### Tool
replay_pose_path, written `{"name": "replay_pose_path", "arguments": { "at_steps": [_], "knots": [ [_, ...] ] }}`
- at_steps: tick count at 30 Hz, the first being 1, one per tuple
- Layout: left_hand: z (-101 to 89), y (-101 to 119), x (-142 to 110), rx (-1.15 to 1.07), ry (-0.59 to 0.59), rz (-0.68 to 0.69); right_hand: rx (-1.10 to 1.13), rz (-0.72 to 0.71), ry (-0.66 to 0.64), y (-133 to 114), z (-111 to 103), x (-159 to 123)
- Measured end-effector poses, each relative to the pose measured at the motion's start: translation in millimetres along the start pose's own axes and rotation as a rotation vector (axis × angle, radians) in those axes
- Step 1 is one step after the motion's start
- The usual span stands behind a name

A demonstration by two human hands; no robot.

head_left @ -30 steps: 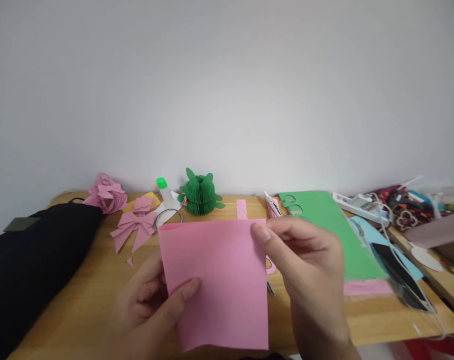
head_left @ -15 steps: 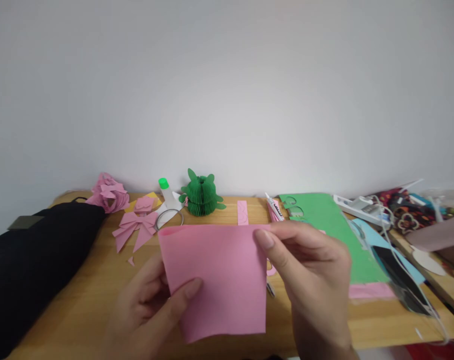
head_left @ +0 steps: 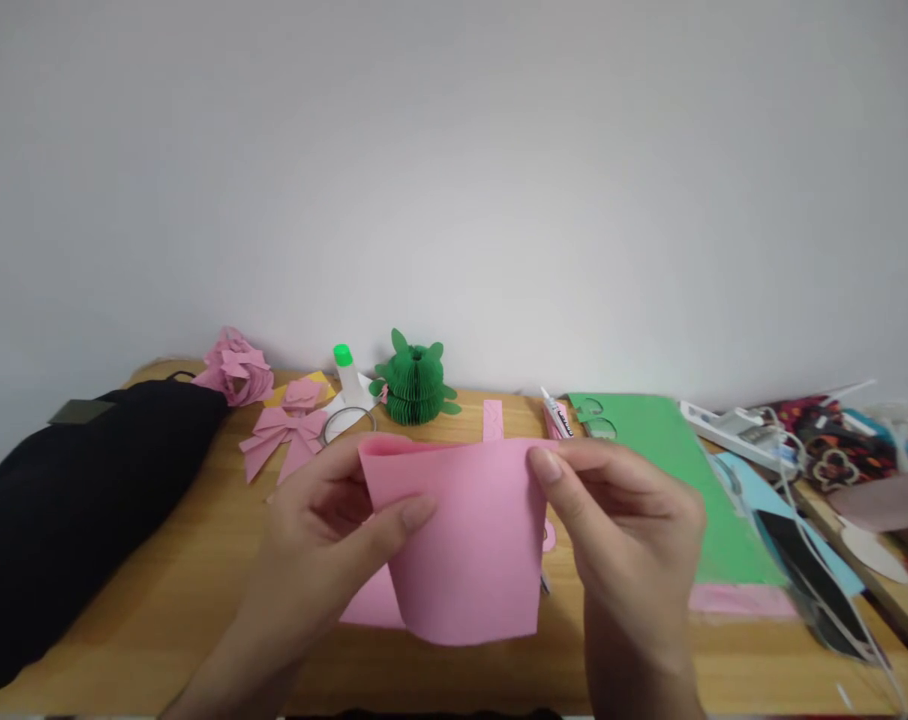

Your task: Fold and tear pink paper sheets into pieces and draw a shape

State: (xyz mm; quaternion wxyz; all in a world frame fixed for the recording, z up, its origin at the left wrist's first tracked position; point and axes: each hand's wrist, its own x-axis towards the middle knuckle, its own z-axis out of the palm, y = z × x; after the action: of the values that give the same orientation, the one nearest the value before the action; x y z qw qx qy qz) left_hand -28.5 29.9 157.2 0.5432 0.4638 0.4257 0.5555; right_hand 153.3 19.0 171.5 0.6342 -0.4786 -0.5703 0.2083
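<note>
A sheet of pink paper (head_left: 469, 560) is held up above the table, bent over on itself with a rounded fold at its left side. My left hand (head_left: 349, 530) grips that folded side, thumb on the near face and fingers behind. At the upper right corner, my right hand (head_left: 626, 530) pinches the paper between thumb and forefinger. Another pink paper area (head_left: 375, 605) shows below my left hand; whether it belongs to the same sheet I cannot tell.
Behind the paper stand a green paper honeycomb figure (head_left: 415, 385) and a glue stick (head_left: 347, 375). Pink paper bows (head_left: 285, 435) lie left, near a black bag (head_left: 116, 490). To the right are a glue tube (head_left: 557, 413), green sheet (head_left: 664, 490) and power strip (head_left: 739, 435).
The pink paper's left side has curled over more, its lower edge now rounded. My left hand has moved up and right with it. The view has shifted slightly.
</note>
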Motion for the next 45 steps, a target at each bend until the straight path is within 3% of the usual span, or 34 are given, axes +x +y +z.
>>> {"name": "replay_pose_path", "arguments": {
  "at_steps": [16,24,33,35,39,42,45],
  "knots": [
    [6.8,-12,11,-0.135,0.203,0.087,-0.063,-0.081,0.155,14,-10,-4],
    [13.0,-8,19,-0.181,0.148,0.174,-0.080,-0.087,0.143,18,-12,-4],
    [14.4,-12,25,-0.182,0.230,0.204,-0.074,-0.122,0.139,24,-10,-2],
    [15.0,-13,26,-0.196,0.159,0.156,-0.049,-0.108,0.144,26,-8,-1],
    [17.3,-20,25,-0.098,-0.128,-0.012,-0.017,-0.057,0.193,31,-3,2],
    [17.1,-25,27,0.058,-0.102,-0.105,-0.017,-0.016,0.213,38,-3,3],
    [9.2,-26,33,0.156,-0.119,-0.121,-0.032,0.048,0.096,45,-9,5]
  ]
}}
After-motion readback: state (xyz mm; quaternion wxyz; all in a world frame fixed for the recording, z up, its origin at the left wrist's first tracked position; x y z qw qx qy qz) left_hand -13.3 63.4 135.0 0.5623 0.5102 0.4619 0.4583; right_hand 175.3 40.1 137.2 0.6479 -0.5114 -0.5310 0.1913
